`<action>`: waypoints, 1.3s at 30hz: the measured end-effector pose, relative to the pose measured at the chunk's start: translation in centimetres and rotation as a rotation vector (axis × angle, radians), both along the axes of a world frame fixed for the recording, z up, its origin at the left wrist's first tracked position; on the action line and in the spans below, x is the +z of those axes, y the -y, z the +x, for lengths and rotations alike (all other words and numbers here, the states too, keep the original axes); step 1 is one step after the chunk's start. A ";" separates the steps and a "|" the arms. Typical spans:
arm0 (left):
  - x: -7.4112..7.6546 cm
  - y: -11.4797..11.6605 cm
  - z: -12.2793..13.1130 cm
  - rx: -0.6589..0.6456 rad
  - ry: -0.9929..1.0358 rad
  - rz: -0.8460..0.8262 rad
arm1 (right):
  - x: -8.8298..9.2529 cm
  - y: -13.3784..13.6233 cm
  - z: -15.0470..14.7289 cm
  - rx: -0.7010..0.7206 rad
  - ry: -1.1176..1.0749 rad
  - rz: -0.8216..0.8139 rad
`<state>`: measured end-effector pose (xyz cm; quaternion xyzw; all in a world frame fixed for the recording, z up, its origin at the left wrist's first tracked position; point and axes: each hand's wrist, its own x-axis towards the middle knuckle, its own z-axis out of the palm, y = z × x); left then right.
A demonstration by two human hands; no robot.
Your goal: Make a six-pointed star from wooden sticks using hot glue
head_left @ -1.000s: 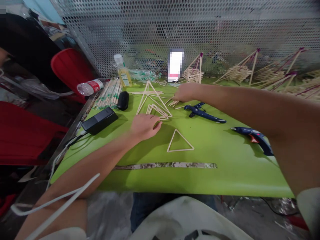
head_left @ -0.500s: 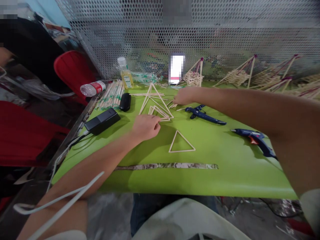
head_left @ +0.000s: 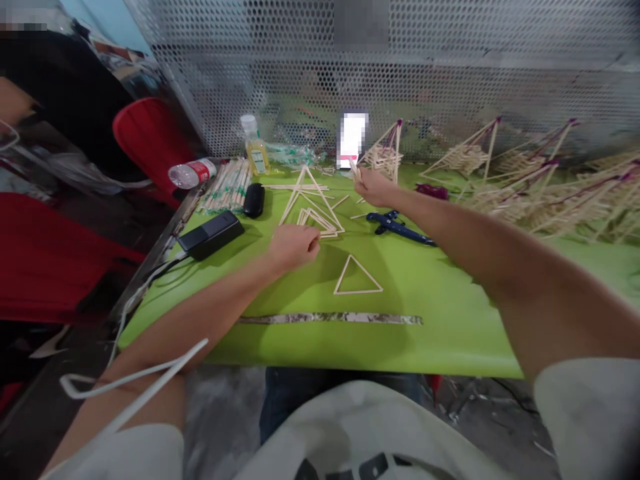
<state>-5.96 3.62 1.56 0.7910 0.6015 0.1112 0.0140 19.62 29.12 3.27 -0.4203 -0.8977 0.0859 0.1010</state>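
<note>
My right hand (head_left: pixel 375 187) is closed on a small bunch of wooden sticks (head_left: pixel 355 170), their ends pointing up in front of the lit phone (head_left: pixel 353 140). Below it on the green table lie loose sticks (head_left: pixel 341 202). My left hand (head_left: pixel 294 248) rests curled into a fist, and whatever it holds, if anything, is hidden. Beside its knuckles are several small nested stick triangles (head_left: pixel 326 231), within a larger triangular stick frame (head_left: pixel 289 206). A single stick triangle (head_left: pixel 358 292) lies flat nearer to me.
A blue glue gun (head_left: pixel 403 230) lies beneath my right forearm. Stick pyramids (head_left: pixel 463 159) stand along the back right. On the left are a black adapter (head_left: pixel 211 236), a black case (head_left: pixel 254 200), wrapped sticks (head_left: pixel 227 187) and bottles (head_left: pixel 257 155). A patterned strip (head_left: pixel 335 319) lies in front.
My right hand has lifted from the loose sticks with a bunch in its fingers. My left hand has hardly moved. The second glue gun at the right is no longer visible.
</note>
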 end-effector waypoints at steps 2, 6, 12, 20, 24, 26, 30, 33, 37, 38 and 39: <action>0.0 0.1 0.1 -0.004 0.000 0.007 | 0.1 0.3 -0.5 -0.082 -0.162 -0.086; -0.2 0.3 -0.2 -0.033 0.002 0.041 | 1.0 1.0 -0.8 -0.180 -0.533 -0.242; -1.1 0.1 -0.9 -0.100 0.061 0.102 | 0.5 7.0 3.9 -0.151 -0.954 -0.466; -2.1 -0.2 -1.2 -0.170 0.134 0.175 | -3.0 16.4 10.1 -0.189 -1.267 -0.566; -2.3 -0.4 -1.5 -0.197 0.147 0.196 | -4.3 17.1 10.0 -0.216 -1.359 -0.575; -2.3 -0.5 -1.6 -0.213 0.151 0.197 | -4.8 17.0 9.5 -0.220 -1.395 -0.573; -2.1 -0.7 -1.9 -0.224 0.160 0.196 | -5.6 16.7 9.0 -0.212 -1.435 -0.608; -2.0 -0.7 -2.0 -0.223 0.170 0.193 | -6.0 16.5 8.8 -0.217 -1.452 -0.624; -1.9 -0.7 -1.8 -0.204 0.180 0.206 | -6.7 16.0 8.6 -0.242 -1.455 -0.560; -1.8 -0.7 -1.8 -0.203 0.182 0.208 | -6.9 15.8 8.6 -0.242 -1.446 -0.537; -1.8 -0.7 -1.7 -0.204 0.183 0.208 | -7.0 15.8 8.6 -0.238 -1.433 -0.513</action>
